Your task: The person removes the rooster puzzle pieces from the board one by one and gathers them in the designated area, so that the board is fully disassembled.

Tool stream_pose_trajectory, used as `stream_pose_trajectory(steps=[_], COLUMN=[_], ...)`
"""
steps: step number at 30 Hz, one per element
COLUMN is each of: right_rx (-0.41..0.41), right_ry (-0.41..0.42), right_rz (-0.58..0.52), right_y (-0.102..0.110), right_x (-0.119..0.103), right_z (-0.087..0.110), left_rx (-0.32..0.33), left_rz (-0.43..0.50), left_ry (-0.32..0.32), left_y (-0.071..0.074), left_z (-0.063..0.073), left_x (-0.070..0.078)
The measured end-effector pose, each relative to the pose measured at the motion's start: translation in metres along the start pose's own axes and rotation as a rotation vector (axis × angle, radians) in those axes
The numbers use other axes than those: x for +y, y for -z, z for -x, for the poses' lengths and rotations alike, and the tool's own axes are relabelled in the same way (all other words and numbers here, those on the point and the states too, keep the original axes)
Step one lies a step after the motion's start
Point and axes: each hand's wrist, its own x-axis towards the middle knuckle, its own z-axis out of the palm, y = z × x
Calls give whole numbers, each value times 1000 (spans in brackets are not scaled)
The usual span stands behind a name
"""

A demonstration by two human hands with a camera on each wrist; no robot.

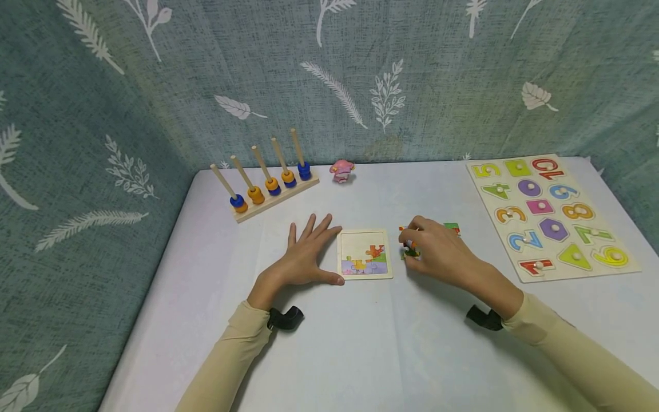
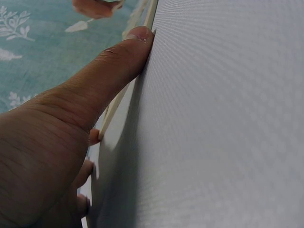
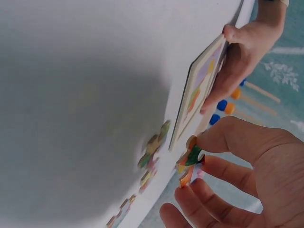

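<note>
A small square wooden jigsaw tray [image 1: 389,257] lies on the table, its lower part filled with joined colourful pieces [image 1: 360,266]. My left hand [image 1: 298,262] is spread flat at the tray's left side. Its thumb [image 2: 118,59] rests against the tray's edge, and the forefinger reaches the upper left corner. Just right of the tray, my right hand [image 1: 440,252] pinches a green and orange jigsaw piece [image 3: 192,159] between thumb and fingers. Loose jigsaw pieces [image 3: 154,145] lie below that hand in the right wrist view, partly hidden by it in the head view.
A wooden peg stand [image 1: 278,200] with blue and orange rings stands at the back left. Beside it is a small pink figurine [image 1: 342,170]. A number and shape puzzle board [image 1: 553,214] lies at the right. A leaf-patterned cloth [image 1: 329,86] hangs behind the table.
</note>
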Motion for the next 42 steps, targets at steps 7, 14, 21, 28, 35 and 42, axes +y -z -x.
stream_pose_trajectory(steps=[7,14,21,28,35,42], right_rx=[-9,-27,-33,-36,-39,-45], right_ry=[-32,-45,-49,-63,-84,-96], right_rz=[24,51,59,56,66,69], right_y=[4,8,8,4,0,1], right_x=[12,19,23,28,30,30], right_z=[11,17,19,24,23,24], left_rx=[-6,-9,-6,7,-1,2], left_rz=[1,-6,-3,2,1,4], left_ry=[1,12,13,-5,4,-3], left_y=[-1,-1,-1,0,0,0], left_z=[-1,-1,0,0,-1,-1], left_x=[0,1,0,0,1,1])
